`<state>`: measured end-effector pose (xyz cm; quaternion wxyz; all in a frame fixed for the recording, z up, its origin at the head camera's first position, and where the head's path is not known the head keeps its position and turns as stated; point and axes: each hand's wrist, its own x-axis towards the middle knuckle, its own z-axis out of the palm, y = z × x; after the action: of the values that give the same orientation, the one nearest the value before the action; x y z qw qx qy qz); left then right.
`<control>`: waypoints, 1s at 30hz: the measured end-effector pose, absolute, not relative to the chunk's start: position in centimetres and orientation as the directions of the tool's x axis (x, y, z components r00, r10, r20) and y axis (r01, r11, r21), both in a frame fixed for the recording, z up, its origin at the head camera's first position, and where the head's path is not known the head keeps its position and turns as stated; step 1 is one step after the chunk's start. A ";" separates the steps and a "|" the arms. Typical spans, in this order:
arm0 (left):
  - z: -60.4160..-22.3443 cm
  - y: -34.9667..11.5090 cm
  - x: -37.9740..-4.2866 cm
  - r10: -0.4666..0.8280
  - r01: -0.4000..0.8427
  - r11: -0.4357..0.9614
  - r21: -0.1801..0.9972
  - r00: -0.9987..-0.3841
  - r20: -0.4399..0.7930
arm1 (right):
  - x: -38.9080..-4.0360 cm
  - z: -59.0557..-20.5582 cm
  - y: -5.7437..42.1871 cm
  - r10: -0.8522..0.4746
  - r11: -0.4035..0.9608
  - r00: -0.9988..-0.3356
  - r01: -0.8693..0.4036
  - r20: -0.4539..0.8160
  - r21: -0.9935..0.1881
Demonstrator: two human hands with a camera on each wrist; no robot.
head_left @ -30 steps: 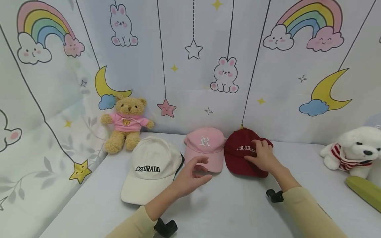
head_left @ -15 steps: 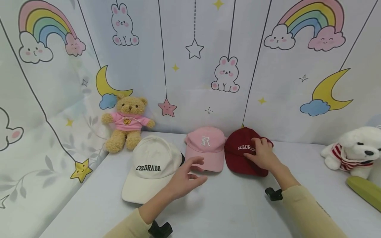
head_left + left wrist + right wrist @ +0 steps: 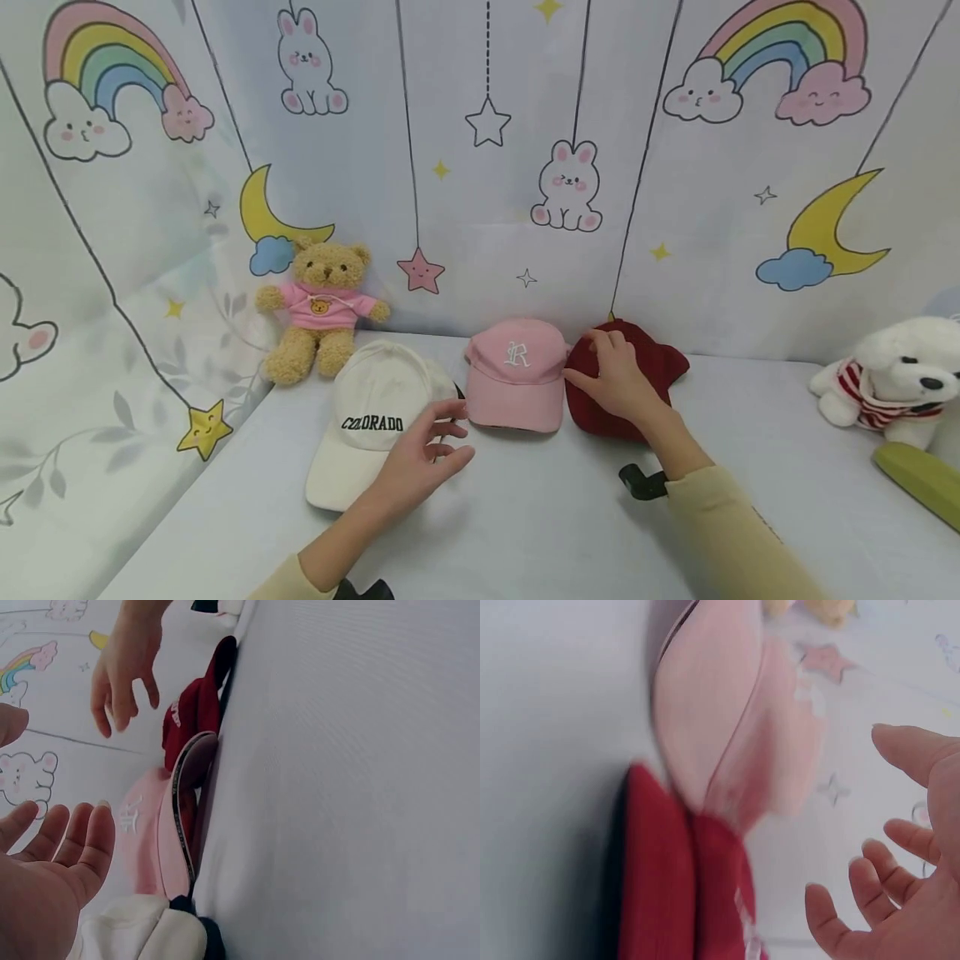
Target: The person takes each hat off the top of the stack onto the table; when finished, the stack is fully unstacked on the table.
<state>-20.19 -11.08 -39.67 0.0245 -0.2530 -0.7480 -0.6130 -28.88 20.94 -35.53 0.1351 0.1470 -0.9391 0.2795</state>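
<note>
Three caps lie in a row on a white table (image 3: 510, 533). Leftmost is a cream cap (image 3: 367, 400) lettered COLORADO; beside it stands a pink cap (image 3: 517, 358) with a white R, and to its right a dark red cap (image 3: 652, 350). My left hand (image 3: 416, 462), fingers loosely bent and holding nothing, hovers over the cream cap's right edge. Above the red cap my right hand (image 3: 618, 375) covers its lettering in the head view. In the right wrist view that right hand (image 3: 900, 892) is spread, apart from both the red cap (image 3: 660, 877) and the pink cap (image 3: 712, 697).
A teddy bear (image 3: 322, 308) in a pink hoodie sits at the back left. At the far right are a white plush dog (image 3: 892, 383) and a green long object (image 3: 918, 483). A patterned cloth backdrop (image 3: 480, 192) closes off the rear.
My right hand has shifted left across the red cap, towards the pink one. My left hand has drawn back to the left, from in front of the pink cap. The caps have stayed put.
</note>
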 end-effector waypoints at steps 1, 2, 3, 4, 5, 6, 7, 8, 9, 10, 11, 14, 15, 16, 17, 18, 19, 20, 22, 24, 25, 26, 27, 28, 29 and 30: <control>-39.8 -11.4 -20.1 0.338 0.400 0.123 0.908 -0.877 0.341 | -28.9 -35.4 20.3 -0.207 0.791 -0.917 -0.362 0.340 -0.493; -39.9 -11.8 -20.1 0.327 0.396 0.129 0.909 -0.883 0.338 | -29.0 -35.4 19.6 -0.216 0.780 -0.914 -0.372 0.343 -0.503; -40.0 -12.1 -20.0 0.315 0.392 0.131 0.910 -0.887 0.337 | -29.0 -35.3 18.9 -0.221 0.767 -0.912 -0.382 0.345 -0.516; -40.1 -12.5 -19.9 0.306 0.392 0.136 0.910 -0.890 0.338 | -29.0 -35.2 18.2 -0.227 0.747 -0.910 -0.392 0.347 -0.537; -40.2 -12.8 -19.9 0.298 0.398 0.145 0.906 -0.891 0.343 | -29.1 -35.2 17.5 -0.236 0.728 -0.907 -0.403 0.349 -0.555; -40.3 -13.2 -19.9 0.290 0.407 0.157 0.900 -0.890 0.352 | -29.1 -35.2 16.9 -0.244 0.711 -0.904 -0.412 0.351 -0.569; -40.4 -13.6 -19.8 0.280 0.414 0.167 0.895 -0.890 0.360 | -29.1 -35.2 16.3 -0.252 0.692 -0.901 -0.423 0.353 -0.585; -40.5 -14.0 -19.8 0.271 0.429 0.180 0.885 -0.887 0.375 | -29.1 -35.2 15.7 -0.260 0.675 -0.900 -0.429 0.350 -0.601; -40.5 -14.5 -19.8 0.261 0.437 0.192 0.879 -0.886 0.383 | -29.1 -35.3 15.1 -0.264 0.655 -0.901 -0.429 0.343 -0.622; -40.5 -14.9 -19.8 0.249 0.445 0.206 0.872 -0.885 0.393 | -29.1 -35.3 14.6 -0.273 0.641 -0.901 -0.432 0.337 -0.635; -40.5 -15.3 -19.7 0.240 0.455 0.216 0.864 -0.882 0.404 | -29.1 -35.4 14.1 -0.280 0.631 -0.900 -0.435 0.334 -0.643; -40.5 -16.8 -19.7 0.211 0.485 0.244 0.840 -0.872 0.442 | -29.2 -35.5 12.5 -0.302 0.593 -0.893 -0.451 0.335 -0.667; -40.4 -17.3 -19.7 0.199 0.488 0.254 0.835 -0.871 0.449 | -29.2 -35.5 11.9 -0.307 0.581 -0.889 -0.458 0.339 -0.673; -40.4 -17.8 -19.7 0.189 0.495 0.265 0.828 -0.868 0.459 | -29.3 -35.6 11.3 -0.313 0.577 -0.884 -0.468 0.348 -0.670; -40.4 -18.4 -19.7 0.181 0.503 0.276 0.819 -0.864 0.469 | -29.3 -35.7 10.8 -0.317 0.568 -0.879 -0.477 0.357 -0.670; -40.5 -18.9 -19.8 0.168 0.506 0.286 0.814 -0.862 0.477 | -29.3 -35.9 10.2 -0.322 0.562 -0.876 -0.482 0.358 -0.673; -40.5 -19.4 -19.8 0.157 0.505 0.297 0.811 -0.863 0.480 | -29.3 -36.0 9.7 -0.329 0.558 -0.875 -0.483 0.355 -0.675; -40.5 -19.9 -19.8 0.146 0.503 0.303 0.810 -0.864 0.482 | -29.3 -36.0 9.2 -0.335 0.553 -0.875 -0.484 0.350 -0.678; -40.5 -20.7 -19.7 0.126 0.500 0.318 0.806 -0.865 0.486 | -29.2 -36.1 8.2 -0.349 0.557 -0.873 -0.485 0.340 -0.674; -40.6 -21.5 -19.8 0.109 0.497 0.331 0.802 -0.864 0.491 | -29.1 -36.0 7.4 -0.361 0.554 -0.875 -0.480 0.323 -0.680; -40.6 -21.8 -19.8 0.100 0.494 0.341 0.799 -0.865 0.492 | -29.1 -35.9 6.9 -0.363 0.555 -0.876 -0.476 0.316 -0.682; -40.7 -22.1 -19.9 0.091 0.490 0.351 0.798 -0.866 0.492 | -29.1 -35.9 6.5 -0.366 0.554 -0.876 -0.476 0.314 -0.683; -40.7 -22.4 -19.9 0.080 0.483 0.370 0.793 -0.867 0.491 | -29.2 -35.9 6.1 -0.368 0.548 -0.876 -0.476 0.313 -0.688; -40.9 -22.6 -20.1 0.066 0.473 0.384 0.793 -0.870 0.488 | -29.2 -35.9 5.7 -0.370 0.542 -0.874 -0.479 0.315 -0.690; -41.0 -22.9 -20.2 0.053 0.460 0.400 0.793 -0.875 0.481 | -29.3 -35.9 5.4 -0.372 0.538 -0.874 -0.478 0.314 -0.694; -41.2 -23.1 -20.3 0.039 0.442 0.415 0.795 -0.882 0.470 | -29.3 -36.0 5.0 -0.373 0.533 -0.872 -0.480 0.316 -0.696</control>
<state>-20.27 -23.09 -41.17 0.1934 -0.1470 -0.8185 -0.5206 -29.32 5.00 -35.96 0.0646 0.2443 -0.8732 0.4167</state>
